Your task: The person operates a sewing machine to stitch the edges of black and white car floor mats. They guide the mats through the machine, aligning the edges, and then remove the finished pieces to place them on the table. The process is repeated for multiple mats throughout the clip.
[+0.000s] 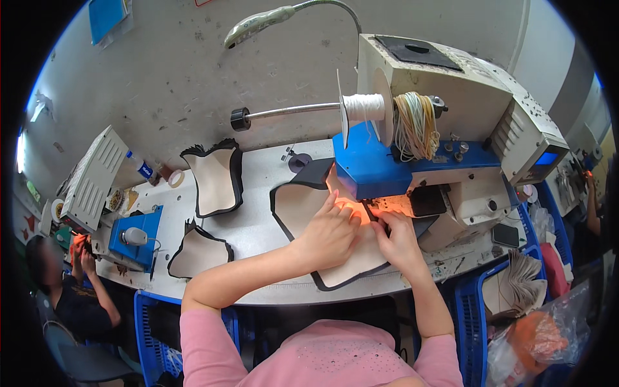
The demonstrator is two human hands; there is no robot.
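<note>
Beige panel (362,259) under close-set hands (327,237)

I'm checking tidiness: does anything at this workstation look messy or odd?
Mostly wear and clutter. The pale machine housing is dark-speckled, and the white tabletop looks littered or stained to the right of the right hand. In the blue basket at right, pale pieces sit unevenly, edges fanned out. No liquid spill shows.

A workshop: on a white bench (255,193), a blue-and-cream machine (371,164) is carrying a spool of white cord (363,108), cut pieces (216,180) are lying stacked, blue crates (468,326) are standing below, and a co-worker (74,311) is working at another machine (119,237).
</note>
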